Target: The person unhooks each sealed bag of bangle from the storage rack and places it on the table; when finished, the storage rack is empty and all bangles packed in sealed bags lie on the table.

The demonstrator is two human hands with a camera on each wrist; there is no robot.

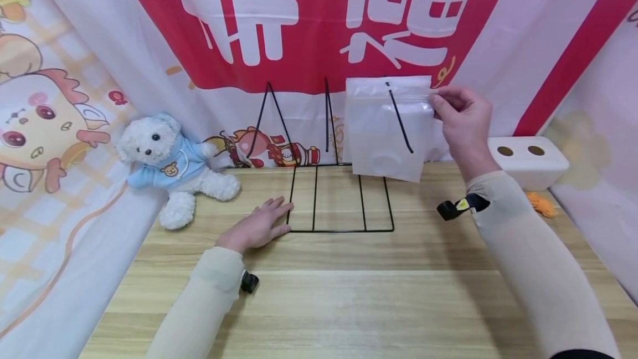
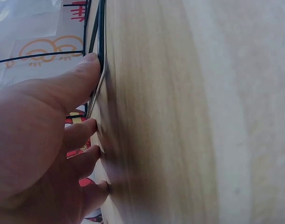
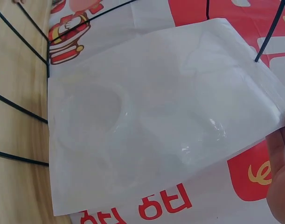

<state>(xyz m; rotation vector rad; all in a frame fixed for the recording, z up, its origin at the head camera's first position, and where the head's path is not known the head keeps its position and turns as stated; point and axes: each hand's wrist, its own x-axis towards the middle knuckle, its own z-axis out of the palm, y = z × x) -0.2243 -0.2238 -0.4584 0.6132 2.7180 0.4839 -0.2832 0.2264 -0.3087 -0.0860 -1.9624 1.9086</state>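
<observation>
A black wire rack [image 1: 340, 231] stands on the wooden table with several wires slanting up at the back. A white translucent plastic zip bag [image 1: 389, 137] hangs at its right side. One slanting wire meets the bag near its top edge and runs down in front; it seems to pass through the bag. My right hand [image 1: 463, 118] pinches the bag's upper right corner, also seen at the right edge of the right wrist view. With fingers spread, my left hand [image 1: 256, 226] rests on the table, thumb [image 2: 88, 65] and fingertips at the rack's front left corner.
A white plush bear [image 1: 179, 165] in a blue hoodie sits left of the rack. On the right are a white box [image 1: 530, 159] with two round holes and a small orange thing [image 1: 542, 204]. A printed red and white cloth [image 1: 319, 26] hangs behind.
</observation>
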